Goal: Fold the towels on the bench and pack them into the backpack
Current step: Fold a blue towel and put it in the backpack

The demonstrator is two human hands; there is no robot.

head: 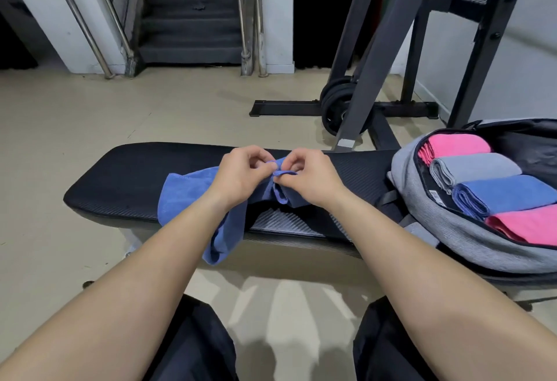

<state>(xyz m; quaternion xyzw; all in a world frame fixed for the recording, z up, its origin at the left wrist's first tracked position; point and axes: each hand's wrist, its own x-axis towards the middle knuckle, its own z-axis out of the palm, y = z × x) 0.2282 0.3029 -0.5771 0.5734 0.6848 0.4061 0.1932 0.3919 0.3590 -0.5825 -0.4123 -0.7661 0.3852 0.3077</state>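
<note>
The blue towel (187, 196) on the bench (126, 175) is pinched by its edge between both hands (241, 175) (310, 178), fingertips touching; the backpack (428, 230) label is unreadable.

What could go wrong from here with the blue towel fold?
1. The blue towel hangs over the near edge of the bench; it may slide to the floor.
2. Left hand and right hand pinch only a bunched edge, so the fold may come out uneven.
3. The backpack already holds four folded towels; fit looks tight.
</note>
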